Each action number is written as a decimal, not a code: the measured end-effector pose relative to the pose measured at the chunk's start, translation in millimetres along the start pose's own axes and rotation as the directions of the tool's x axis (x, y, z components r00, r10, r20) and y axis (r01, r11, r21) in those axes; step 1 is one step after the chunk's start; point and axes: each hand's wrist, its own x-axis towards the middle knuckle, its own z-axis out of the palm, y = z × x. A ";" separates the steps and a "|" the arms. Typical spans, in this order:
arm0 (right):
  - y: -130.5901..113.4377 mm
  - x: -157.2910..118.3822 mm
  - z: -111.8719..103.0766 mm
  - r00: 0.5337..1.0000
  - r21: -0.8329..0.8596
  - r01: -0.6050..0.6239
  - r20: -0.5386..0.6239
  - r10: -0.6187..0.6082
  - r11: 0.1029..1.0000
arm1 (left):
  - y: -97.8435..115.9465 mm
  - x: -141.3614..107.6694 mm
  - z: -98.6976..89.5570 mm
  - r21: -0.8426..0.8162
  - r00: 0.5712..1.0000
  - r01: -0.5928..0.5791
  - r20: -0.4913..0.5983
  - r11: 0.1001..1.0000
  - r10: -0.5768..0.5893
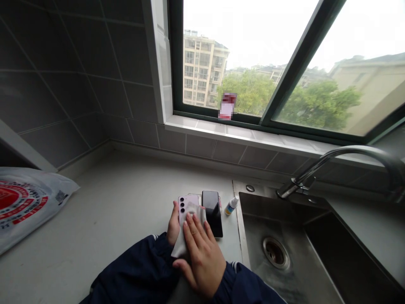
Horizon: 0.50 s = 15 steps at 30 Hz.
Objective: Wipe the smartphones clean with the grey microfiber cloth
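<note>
A pale pink phone (189,198) with three camera lenses faces back side up, held along its left side by my left hand (173,224). Over its lower part lies a grey cloth (181,245) with a zigzag edge. My right hand (202,249) presses flat on the cloth, fingers stretched out. Just right of the pink phone, a black-screened phone (211,213) rests on the counter. Beside that stands a small white spray bottle (231,206) with a blue and yellow label, near the sink's edge.
A steel sink (238,228) with a drain and a chrome faucet (297,181) is on the right. At the far left of the white counter (95,211) lies a plastic bag (31,202) with red print. Behind the counter are a tiled wall and a window.
</note>
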 end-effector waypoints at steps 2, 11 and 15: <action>-4.4 -14.1 1.9 0.999 -0.005 0.029 0.020 -0.029 1.000 | 7.5 -0.9 5.9 0.123 0.999 0.010 -0.034 0.992 -0.006; -2.8 -27.1 0.3 0.997 -0.013 0.049 0.063 -0.048 0.999 | 8.2 -2.6 19.3 0.166 0.995 -0.033 -0.089 0.986 0.048; 7.2 -9.1 -0.5 0.999 -0.041 -0.035 0.030 0.036 0.999 | -1.5 -2.8 22.8 0.041 0.989 -0.042 -0.142 0.998 0.047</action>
